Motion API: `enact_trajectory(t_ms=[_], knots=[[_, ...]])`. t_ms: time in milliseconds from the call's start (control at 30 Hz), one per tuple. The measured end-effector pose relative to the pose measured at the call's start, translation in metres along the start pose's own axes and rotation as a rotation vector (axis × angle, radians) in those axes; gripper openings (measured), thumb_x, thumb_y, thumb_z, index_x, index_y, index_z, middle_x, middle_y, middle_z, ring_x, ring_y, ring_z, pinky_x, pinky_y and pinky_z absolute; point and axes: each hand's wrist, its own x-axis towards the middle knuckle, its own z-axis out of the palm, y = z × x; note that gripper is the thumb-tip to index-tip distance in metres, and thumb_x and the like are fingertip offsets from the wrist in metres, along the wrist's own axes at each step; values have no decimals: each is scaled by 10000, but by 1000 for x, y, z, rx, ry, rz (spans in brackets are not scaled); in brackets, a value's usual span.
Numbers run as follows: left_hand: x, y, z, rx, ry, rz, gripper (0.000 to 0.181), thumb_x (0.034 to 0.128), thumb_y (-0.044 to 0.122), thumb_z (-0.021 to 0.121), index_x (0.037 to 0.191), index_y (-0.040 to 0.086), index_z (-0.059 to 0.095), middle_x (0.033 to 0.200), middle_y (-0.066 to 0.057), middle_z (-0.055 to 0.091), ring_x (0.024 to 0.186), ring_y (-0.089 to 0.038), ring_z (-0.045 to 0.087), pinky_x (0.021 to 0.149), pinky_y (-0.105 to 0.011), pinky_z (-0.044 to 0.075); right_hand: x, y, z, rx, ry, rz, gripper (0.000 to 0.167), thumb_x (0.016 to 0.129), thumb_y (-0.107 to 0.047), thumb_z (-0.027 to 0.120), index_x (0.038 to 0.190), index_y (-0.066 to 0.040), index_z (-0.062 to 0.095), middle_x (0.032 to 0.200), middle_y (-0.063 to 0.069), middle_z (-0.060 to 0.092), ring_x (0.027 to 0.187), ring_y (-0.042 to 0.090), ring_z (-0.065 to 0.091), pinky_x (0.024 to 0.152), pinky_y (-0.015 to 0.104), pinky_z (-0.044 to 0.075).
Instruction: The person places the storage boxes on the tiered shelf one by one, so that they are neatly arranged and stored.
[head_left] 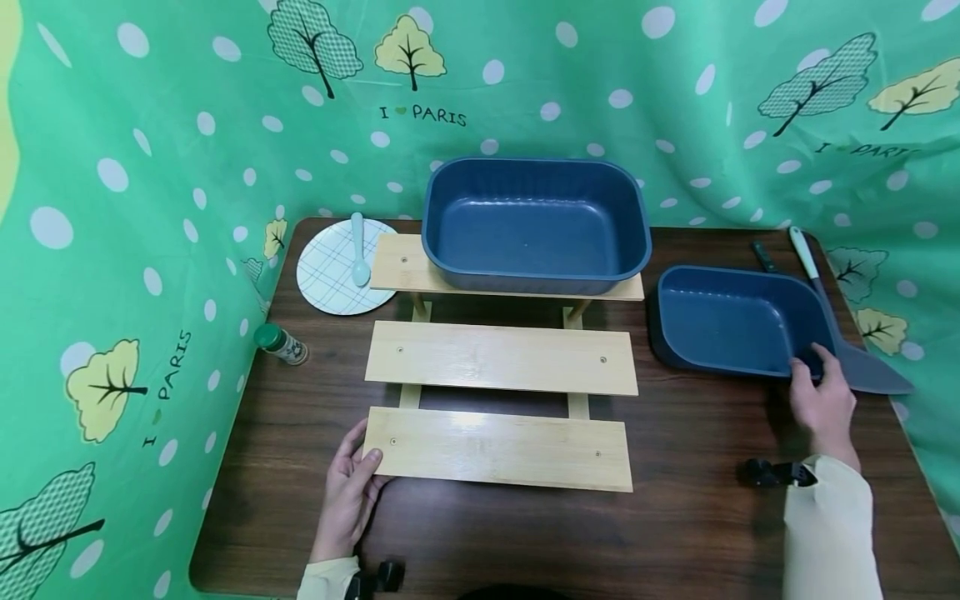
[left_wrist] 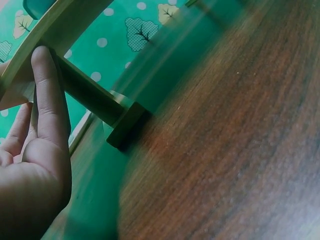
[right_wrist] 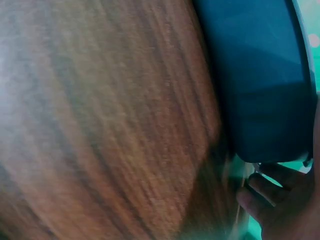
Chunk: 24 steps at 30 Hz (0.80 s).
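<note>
A three-tier wooden stand (head_left: 501,358) with pale slatted steps stands mid-table. My left hand (head_left: 348,498) holds the left end of its lowest step, thumb on top. In the left wrist view, the fingers (left_wrist: 48,95) of that hand reach under the board, beside a post of the stand. On the top step sits a large blue bin (head_left: 536,225). At right, a smaller blue bin (head_left: 738,321) rests on the table, and my right hand (head_left: 823,404) grips its near right corner. The right wrist view shows that bin's side (right_wrist: 265,95) with the fingers (right_wrist: 267,189) at its end.
A knife (head_left: 870,367) with a pale handle and grey blade lies beside the smaller bin at right; a dark handle (head_left: 763,257) pokes out behind it. Back left, a plate (head_left: 322,265) carries a light-blue spoon (head_left: 360,271). A green-capped jar (head_left: 281,343) lies near the left edge.
</note>
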Motion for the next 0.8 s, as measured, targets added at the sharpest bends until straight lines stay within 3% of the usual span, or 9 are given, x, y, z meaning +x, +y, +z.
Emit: enact_trajectory(t_ms=[300, 800], knots=[[0, 0, 0, -14, -6, 10, 431, 1048, -71, 472, 1405, 168, 436, 1157, -28, 720, 985, -123, 733, 800, -227, 625, 4, -2, -5, -21, -43, 17, 676, 1060, -302, 356, 1642, -46, 127, 1656, 330, 127, 1520, 537, 150, 1243, 665, 175], [0, -1, -1, -35, -30, 25, 443, 1051, -74, 464, 1393, 207, 482, 1182, -22, 719, 1007, -125, 732, 820, -237, 625, 6, -7, -2, 128, -3, 64, 719, 1023, -266, 439, 1654, -103, 133, 1698, 237, 109, 1562, 418, 99, 1286, 536, 122]])
